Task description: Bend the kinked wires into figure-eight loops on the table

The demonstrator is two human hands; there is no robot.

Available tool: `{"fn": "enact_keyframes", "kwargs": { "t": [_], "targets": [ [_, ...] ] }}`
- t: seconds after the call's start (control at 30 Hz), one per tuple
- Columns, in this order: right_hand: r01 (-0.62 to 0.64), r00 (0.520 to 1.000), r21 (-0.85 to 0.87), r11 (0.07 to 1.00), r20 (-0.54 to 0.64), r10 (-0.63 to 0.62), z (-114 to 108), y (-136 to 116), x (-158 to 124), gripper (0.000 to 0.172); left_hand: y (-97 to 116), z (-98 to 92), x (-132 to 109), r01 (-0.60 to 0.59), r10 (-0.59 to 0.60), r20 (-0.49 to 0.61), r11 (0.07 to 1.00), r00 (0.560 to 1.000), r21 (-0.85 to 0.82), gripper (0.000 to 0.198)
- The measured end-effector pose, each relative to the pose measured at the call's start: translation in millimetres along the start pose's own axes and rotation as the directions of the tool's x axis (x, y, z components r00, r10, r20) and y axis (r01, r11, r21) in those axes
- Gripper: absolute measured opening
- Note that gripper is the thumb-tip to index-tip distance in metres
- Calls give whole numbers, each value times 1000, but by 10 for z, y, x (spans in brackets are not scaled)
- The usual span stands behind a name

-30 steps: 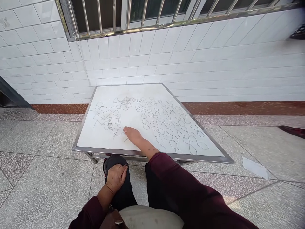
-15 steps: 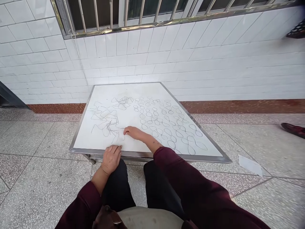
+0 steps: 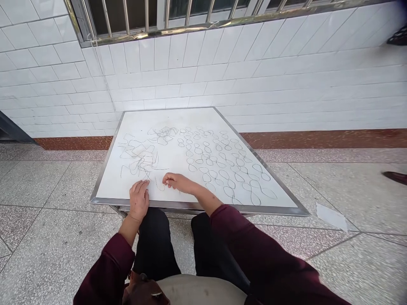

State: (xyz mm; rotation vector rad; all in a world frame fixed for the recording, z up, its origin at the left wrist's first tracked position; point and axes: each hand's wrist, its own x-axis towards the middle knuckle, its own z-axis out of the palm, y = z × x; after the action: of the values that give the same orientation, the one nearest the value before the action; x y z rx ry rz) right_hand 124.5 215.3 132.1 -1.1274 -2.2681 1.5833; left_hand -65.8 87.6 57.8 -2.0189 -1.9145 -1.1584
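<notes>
A low white table (image 3: 178, 116) with a metal rim carries thin wire pieces: a tangle of bent wires (image 3: 140, 156) on its left half and rows of small wire loops (image 3: 222, 163) on its right. My left hand (image 3: 139, 198) lies flat near the front edge, fingers stretched out beside a curved wire (image 3: 159, 184). My right hand (image 3: 176, 181) rests just right of that wire, fingers curled in a pinch; what they hold is too small to name.
A white tiled wall (image 3: 254, 76) with a barred window (image 3: 165, 17) rises behind the table. Speckled floor tiles surround it. A scrap of white paper (image 3: 332, 216) lies on the floor at right. A dark shoe (image 3: 396, 177) shows at the far right.
My left hand rose from my knee onto the table's front edge and now lies flat further in. My right hand has drawn back slightly toward me.
</notes>
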Motion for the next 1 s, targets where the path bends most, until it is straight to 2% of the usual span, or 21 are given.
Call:
{"fn": "enact_keyframes", "kwargs": {
  "t": [0.1,0.17,0.23,0.3,0.37,0.43,0.5,0.53,0.57,0.6,0.63,0.67,0.7,0.73,0.8,0.87,1.0],
  "targets": [
    [9,1000,148,989,-26,-5,178,-14,-284,21,177,-219,-46,32,-34,-65,999,997,-42,43],
    [-7,1000,287,958,17,3,319,-29,-483,18,335,-386,-68,-10,4,-52,994,999,-109,49],
    [-59,993,549,834,116,-6,458,-54,-667,18,490,-532,-88,-72,72,-2,987,997,-146,47],
    [-113,982,713,692,187,-32,578,-84,-825,24,622,-641,-118,-109,120,38,970,992,-219,37],
    [-149,972,771,619,228,-50,662,-107,-951,30,732,-718,-168,-64,88,54,938,995,-341,30],
    [-163,967,779,606,248,-59,690,-107,-1047,34,829,-778,-227,84,-57,72,877,996,-472,29],
    [-108,984,756,645,173,-39,651,-91,-1129,41,920,-833,-280,266,-247,110,782,963,-563,32],
    [-51,997,733,679,82,-14,611,-87,-1174,45,964,-862,-300,339,-324,136,731,936,-592,34],
    [30,998,695,719,-57,14,562,-92,-1224,47,1009,-892,-314,394,-376,167,683,912,-614,37],
    [112,976,638,762,-214,36,512,-109,-1283,47,1053,-924,-324,433,-402,204,642,893,-632,39],
    [188,928,562,805,-371,42,467,-140,-1350,47,1098,-956,-331,462,-409,245,606,879,-647,41],
    [255,870,469,845,-493,12,434,-183,-1423,45,1144,-988,-335,488,-407,288,575,867,-657,42],
    [301,822,363,882,-567,-48,416,-236,-1498,42,1190,-1020,-338,511,-399,330,548,855,-662,43],
    [325,803,270,906,-586,-114,417,-293,-1570,37,1236,-1051,-341,532,-387,370,526,844,-664,43],
    [350,839,127,928,-482,-251,464,-395,-1682,27,1322,-1110,-349,571,-357,447,488,821,-660,42],
    [403,826,-22,915,-422,-374,542,-451,-1740,22,1392,-1162,-363,604,-314,516,447,797,-660,40],
    [450,793,-191,873,-365,-488,655,-427,-1767,20,1477,-1227,-403,669,-218,633,288,742,-685,36]
  ]
}}
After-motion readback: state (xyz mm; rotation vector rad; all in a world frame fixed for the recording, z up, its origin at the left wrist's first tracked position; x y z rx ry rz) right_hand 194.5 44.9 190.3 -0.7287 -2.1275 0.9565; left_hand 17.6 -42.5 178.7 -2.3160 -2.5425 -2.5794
